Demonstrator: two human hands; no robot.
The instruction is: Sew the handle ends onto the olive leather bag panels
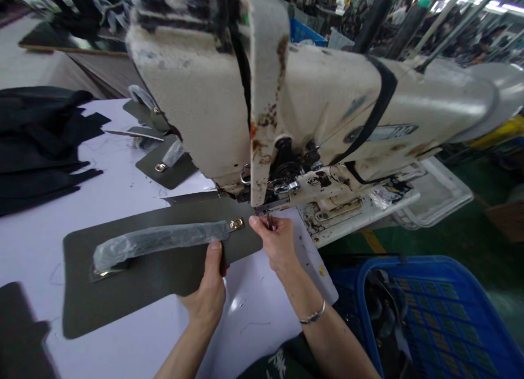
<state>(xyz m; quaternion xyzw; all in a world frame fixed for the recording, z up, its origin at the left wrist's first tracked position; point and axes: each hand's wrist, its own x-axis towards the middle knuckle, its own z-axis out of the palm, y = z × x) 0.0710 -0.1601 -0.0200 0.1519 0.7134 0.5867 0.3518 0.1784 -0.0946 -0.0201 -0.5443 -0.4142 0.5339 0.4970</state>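
Note:
A dark olive panel (pixel 164 275) lies on the white table, its right end by the sewing machine's needle area. Along it runs a handle (pixel 164 240) wrapped in cloudy plastic, with a gold-coloured metal fitting (pixel 236 224) at its right end. My left hand (pixel 208 291) grips the panel's near edge, thumb on top beside the handle and fingers hidden underneath. Close under the sewing machine (pixel 262 166), at the panel's right end, my right hand (pixel 279 241) is closed around a small, thin metal tool (pixel 270 221), mostly hidden by the fingers.
More panels with wrapped handles (pixel 167 163) lie behind, left of the machine head. Black cut pieces (pixel 36 144) are piled at the far left. A blue basket (pixel 442 264) with dark pieces inside stands at the lower right. A clear plastic tray (pixel 450 190) sits behind it.

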